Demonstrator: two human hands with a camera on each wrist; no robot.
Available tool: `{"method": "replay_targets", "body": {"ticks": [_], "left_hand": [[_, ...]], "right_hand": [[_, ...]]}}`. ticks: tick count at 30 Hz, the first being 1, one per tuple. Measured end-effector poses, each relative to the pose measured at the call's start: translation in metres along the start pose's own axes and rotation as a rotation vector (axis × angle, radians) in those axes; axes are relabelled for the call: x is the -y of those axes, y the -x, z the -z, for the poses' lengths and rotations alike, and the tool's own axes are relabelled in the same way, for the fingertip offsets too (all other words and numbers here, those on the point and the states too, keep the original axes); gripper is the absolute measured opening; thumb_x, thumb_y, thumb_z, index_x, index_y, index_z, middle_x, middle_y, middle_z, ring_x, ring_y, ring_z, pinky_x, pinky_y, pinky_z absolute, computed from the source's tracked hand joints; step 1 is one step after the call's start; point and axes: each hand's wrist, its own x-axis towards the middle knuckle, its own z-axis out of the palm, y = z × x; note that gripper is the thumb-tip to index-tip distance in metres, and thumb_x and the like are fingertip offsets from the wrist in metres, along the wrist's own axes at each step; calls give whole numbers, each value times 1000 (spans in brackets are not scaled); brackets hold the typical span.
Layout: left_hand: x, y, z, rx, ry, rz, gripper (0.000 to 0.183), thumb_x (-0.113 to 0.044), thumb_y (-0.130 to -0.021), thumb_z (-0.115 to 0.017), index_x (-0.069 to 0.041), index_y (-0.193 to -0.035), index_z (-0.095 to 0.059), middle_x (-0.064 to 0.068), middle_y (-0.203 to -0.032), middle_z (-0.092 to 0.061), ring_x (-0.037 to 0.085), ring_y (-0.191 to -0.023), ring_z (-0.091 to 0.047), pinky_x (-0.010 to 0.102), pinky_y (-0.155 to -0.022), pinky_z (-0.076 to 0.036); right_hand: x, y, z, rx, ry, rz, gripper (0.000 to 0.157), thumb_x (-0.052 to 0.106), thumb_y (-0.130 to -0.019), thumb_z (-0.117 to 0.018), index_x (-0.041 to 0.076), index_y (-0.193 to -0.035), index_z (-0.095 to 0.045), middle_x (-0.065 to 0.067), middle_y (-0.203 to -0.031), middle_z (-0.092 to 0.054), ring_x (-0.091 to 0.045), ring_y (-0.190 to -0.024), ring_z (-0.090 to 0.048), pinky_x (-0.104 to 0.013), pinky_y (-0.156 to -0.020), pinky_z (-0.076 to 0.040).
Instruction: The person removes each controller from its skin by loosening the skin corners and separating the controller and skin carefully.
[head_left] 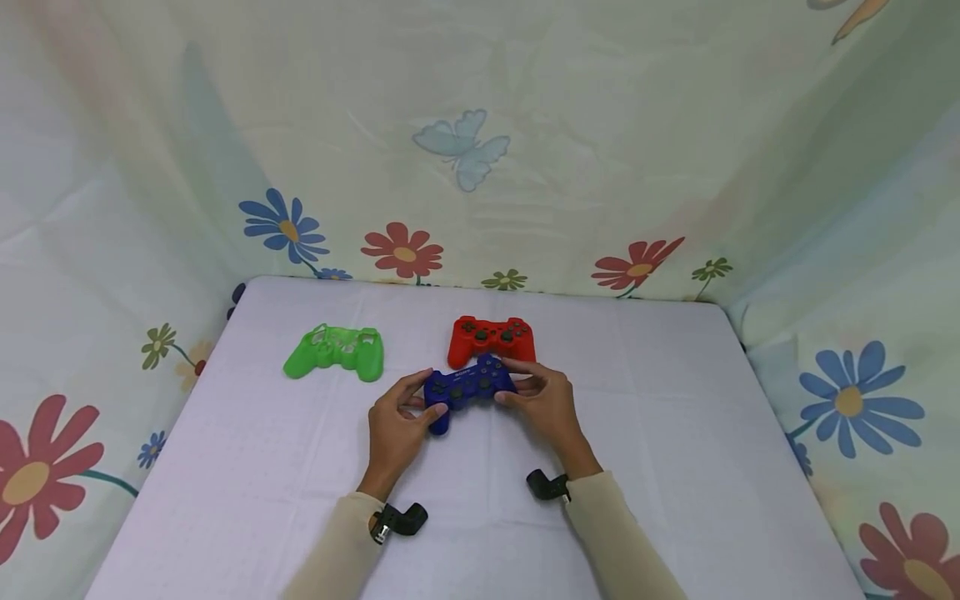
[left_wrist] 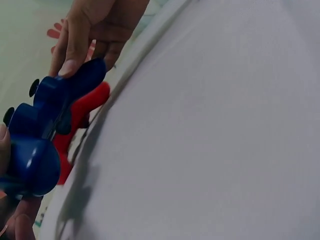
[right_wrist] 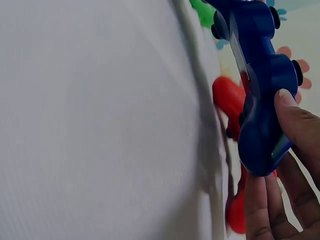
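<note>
Game pad in blue (head_left: 463,385), up above the white table (head_left: 667,467), pinched at one end by the left hand (head_left: 399,423) and at the other by the right hand (head_left: 551,407), with thumbs on top and fingers underneath. Just behind, partly hidden, a red pad (head_left: 491,335); over to the left, a green cover (head_left: 337,348) with holes.

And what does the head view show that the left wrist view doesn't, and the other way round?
Only the head view shows the green controller-shaped item and the butterfly print. Only the left wrist view shows the blue controller nearly edge-on, its thumbsticks in profile. Both show the left hand and right hand holding it, plus the red controller and the white cloth.
</note>
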Motion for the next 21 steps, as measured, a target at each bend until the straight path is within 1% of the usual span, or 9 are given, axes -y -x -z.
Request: {"method": "replay_targets", "body": {"ticks": [3,6,10,14,17,21], "left_hand": [[-2,-1,16,11,15,-5,57,-24,-83,-92,-24,-137,-72,-5,-131,-76,17,-93,-73,22,-71,-52],[-3,-1,31,20,27,-2,57,-21,-83,-92,-25,-136,-72,-4,-134,-75,19,-94,-73,21,-71,-51],[-3,-1,49,36,46,6,56,-19,-85,-91,-27,-137,-72,-2,-135,-75,21,-96,-71,21,-71,-49],[1,0,69,49,59,27,50,-18,-87,-88,-25,-135,-73,0,-133,-75,18,-98,-68,20,-70,-48],[4,0,84,62,58,55,46,-16,-90,-86,-23,-134,-74,2,-135,-74,14,-99,-65,20,-69,-49],[10,0,104,89,68,86,44,-17,-94,-82,-20,-137,-73,6,-139,-71,11,-101,-62,20,-68,-50]], "right_hand": [[10,4,-9,5,-42,-23,59,15,-77,-96,24,-131,-77,-8,-125,-78,-22,-96,-77,-24,-78,-63],[18,7,-19,2,-70,-47,58,15,-75,-97,23,-130,-77,-7,-127,-77,-20,-93,-74,-22,-76,-61],[26,10,-33,17,-135,-66,58,13,-75,-97,26,-128,-78,-5,-127,-77,-21,-91,-71,-23,-74,-61],[32,12,-48,75,-182,-67,61,10,-77,-95,29,-132,-76,-4,-129,-75,-23,-93,-72,-24,-76,-62],[36,14,-58,128,-186,-61,63,7,-80,-92,32,-135,-75,-4,-133,-74,-22,-95,-72,-24,-77,-62],[43,16,-71,192,-196,-38,64,2,-82,-90,31,-136,-74,-6,-137,-71,-21,-96,-72,-24,-78,-62]]}}
